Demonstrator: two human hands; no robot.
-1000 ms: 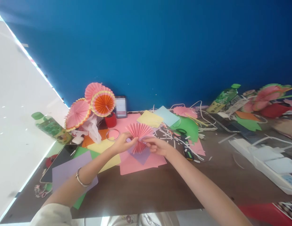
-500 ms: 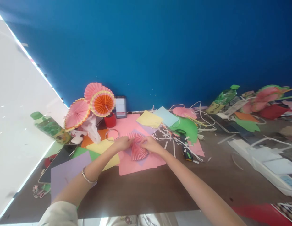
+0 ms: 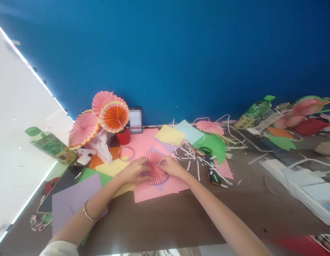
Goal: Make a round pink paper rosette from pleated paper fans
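A pink pleated paper fan lies partly spread over pink and purple sheets in front of me. My right hand is closed in a pinch on its right side, near the middle of the pleats. At the left edge, my left hand curves round the pleats, thumb below and fingers above. Its fingertips touch the paper and partly cover that edge. Beneath the fan is a pink paper sheet. Beside my left hand lies a yellow sheet, with a silver ring just beyond.
Finished paper rosettes stand at the back left by a red cup and a green bottle. White paper strips and a black-and-green cutter lie to the right. Farther right are a power strip and another person's hand.
My left hand has loosened from a tight pinch, its thumb and fingers now wider apart along the fan's left edge. The right hand keeps its pinch. The view has shifted slightly.
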